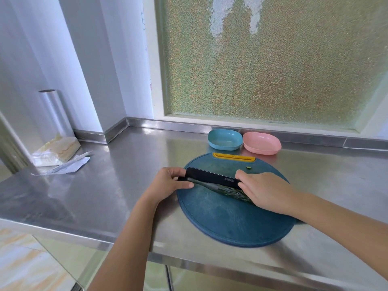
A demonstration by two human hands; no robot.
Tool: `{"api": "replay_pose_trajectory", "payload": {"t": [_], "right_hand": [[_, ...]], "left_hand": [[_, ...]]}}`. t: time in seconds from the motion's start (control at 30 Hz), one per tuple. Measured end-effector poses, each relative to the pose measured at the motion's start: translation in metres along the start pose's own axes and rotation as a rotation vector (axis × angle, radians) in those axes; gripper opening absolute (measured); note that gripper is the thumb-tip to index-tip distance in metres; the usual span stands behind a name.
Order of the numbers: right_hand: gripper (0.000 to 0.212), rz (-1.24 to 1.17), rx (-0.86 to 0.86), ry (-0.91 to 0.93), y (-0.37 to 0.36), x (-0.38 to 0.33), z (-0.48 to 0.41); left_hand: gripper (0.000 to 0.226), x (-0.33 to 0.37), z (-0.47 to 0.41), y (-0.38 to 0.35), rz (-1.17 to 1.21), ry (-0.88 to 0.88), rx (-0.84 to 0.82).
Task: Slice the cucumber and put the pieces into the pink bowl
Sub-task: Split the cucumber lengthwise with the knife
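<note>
The knife is pinched at one end by the left grip; the right grip is laid nearly flat over the cucumber on the board, right of centre. Pieces should be pressed against the blade and kept level until the pink bowl above is reached

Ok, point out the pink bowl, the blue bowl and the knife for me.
pink bowl [260, 141]: head view, inner floor of the bowl.
blue bowl [223, 138]: head view, inner floor of the bowl.
knife [210, 177]: head view, flat of the black blade.
</note>
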State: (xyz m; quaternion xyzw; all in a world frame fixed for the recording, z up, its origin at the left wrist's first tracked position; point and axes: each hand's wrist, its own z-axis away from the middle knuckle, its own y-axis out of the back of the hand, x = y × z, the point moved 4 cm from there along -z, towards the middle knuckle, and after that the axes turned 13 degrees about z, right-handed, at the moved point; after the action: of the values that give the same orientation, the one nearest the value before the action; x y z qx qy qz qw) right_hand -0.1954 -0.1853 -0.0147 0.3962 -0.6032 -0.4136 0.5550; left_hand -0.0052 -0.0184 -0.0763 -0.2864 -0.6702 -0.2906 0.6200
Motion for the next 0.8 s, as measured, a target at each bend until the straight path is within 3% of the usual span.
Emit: {"api": "replay_pose_trajectory", "payload": {"t": [0.33,0.7,0.8], "right_hand": [[0.014,0.119,-0.071,-0.003,0.0,-0.008,-0.002],[0.024,0.16,-0.11,0.037,0.01,-0.006,-0.014],[0.028,0.179,-0.142,0.043,0.009,-0.003,-0.019]], "left_hand": [[0.012,0.002,0.0,0.001,0.018,0.015,0.029],[0.032,0.001,0.001,-0.001,-0.144,-0.023,0.081],[0.027,0.001,0.002,-0.002,-0.19,-0.044,0.121]]}}
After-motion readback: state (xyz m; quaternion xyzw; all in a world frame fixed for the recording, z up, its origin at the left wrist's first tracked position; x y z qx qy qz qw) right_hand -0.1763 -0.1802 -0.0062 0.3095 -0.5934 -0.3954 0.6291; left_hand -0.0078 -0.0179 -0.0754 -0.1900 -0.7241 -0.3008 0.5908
